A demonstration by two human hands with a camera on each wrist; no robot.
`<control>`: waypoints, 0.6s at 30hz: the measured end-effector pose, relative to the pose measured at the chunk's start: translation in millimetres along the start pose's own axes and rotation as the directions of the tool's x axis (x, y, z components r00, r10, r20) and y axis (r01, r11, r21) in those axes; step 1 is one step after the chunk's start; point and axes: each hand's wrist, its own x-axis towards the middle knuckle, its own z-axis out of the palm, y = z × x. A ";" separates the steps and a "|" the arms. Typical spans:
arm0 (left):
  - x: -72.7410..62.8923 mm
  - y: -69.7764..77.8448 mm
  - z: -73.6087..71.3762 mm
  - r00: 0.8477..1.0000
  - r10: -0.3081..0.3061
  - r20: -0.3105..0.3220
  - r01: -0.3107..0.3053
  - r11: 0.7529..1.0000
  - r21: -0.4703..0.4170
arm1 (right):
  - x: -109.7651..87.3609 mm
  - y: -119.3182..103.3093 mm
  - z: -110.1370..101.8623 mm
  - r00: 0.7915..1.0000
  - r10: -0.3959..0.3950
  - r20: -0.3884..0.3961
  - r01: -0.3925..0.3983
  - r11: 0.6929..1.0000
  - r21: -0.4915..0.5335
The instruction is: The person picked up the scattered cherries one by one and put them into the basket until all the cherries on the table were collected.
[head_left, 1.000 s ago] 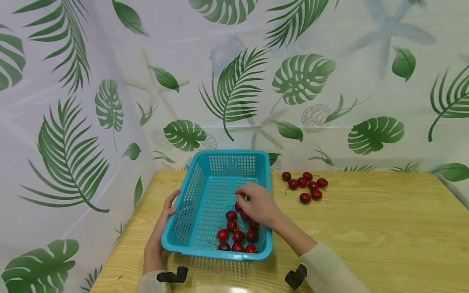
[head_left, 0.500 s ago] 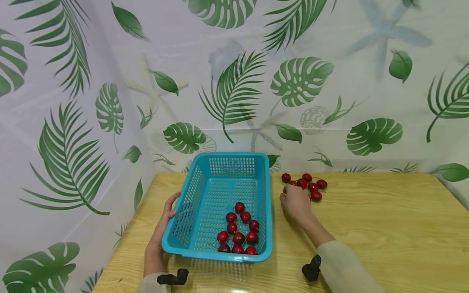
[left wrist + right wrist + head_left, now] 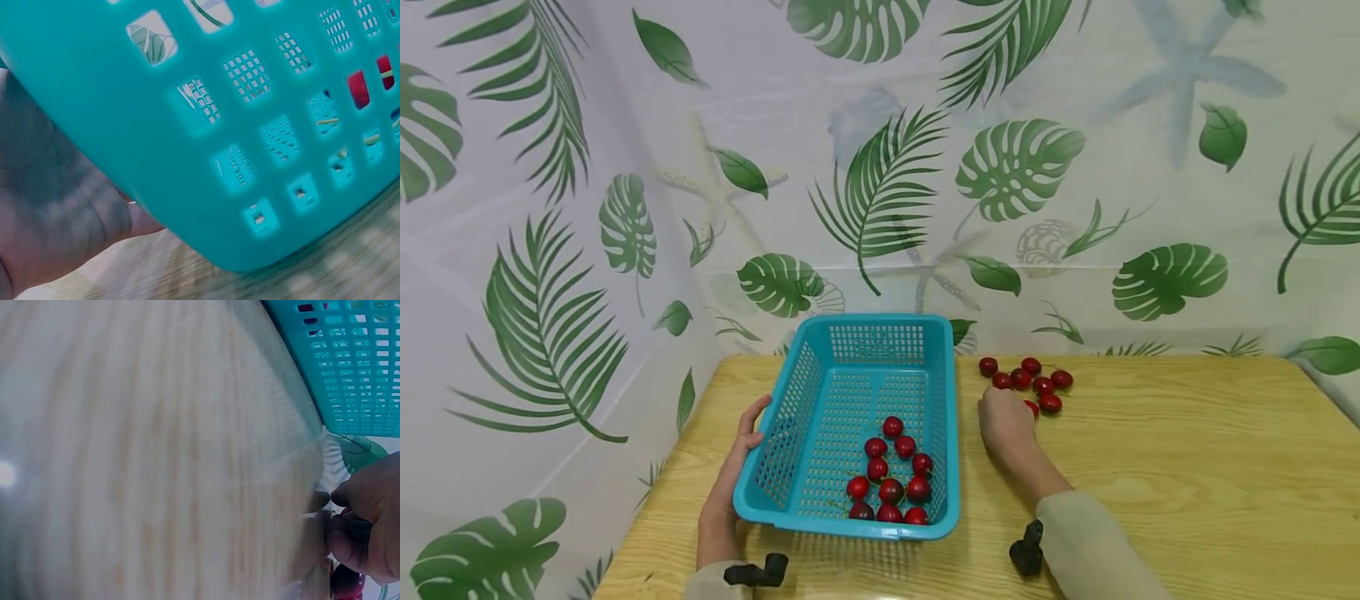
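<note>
A blue perforated plastic basket (image 3: 847,526) stands on the table with several red cherries (image 3: 891,490) gathered toward its near right side. My left hand (image 3: 727,483) rests against the basket's left side, fingertips at the rim. In the left wrist view, the palm (image 3: 56,194) shows beside the basket's outer wall. My right hand (image 3: 1007,425) is down at the near edge of a loose group of cherries (image 3: 1043,385) on the table. Its fingers are curled beside a cherry (image 3: 1032,409) partly hidden by the hand; I cannot tell whether they pinch it.
The light wooden table (image 3: 1187,467) extends to the right. A white sheet with green leaf prints (image 3: 880,167) hangs behind it and along the left. Black camera mounts (image 3: 1028,550) sit at both wrists.
My right hand has moved from inside the basket out to the loose cherries, staying there over the last half second. The cherry it left rests in the basket. My left hand has stayed put.
</note>
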 end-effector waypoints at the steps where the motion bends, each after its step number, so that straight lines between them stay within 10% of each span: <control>1: -0.2 0.1 0.3 1.000 -0.008 -0.003 0.008 1.000 -0.007 | 0.7 -0.8 -0.3 1.000 0.006 0.006 -0.006 1.000 0.004; 18: 2.8 -2.2 -3.1 0.999 0.042 0.008 -0.042 0.999 0.024 | 0.0 -5.1 3.8 0.999 -0.013 0.041 0.016 0.997 -0.074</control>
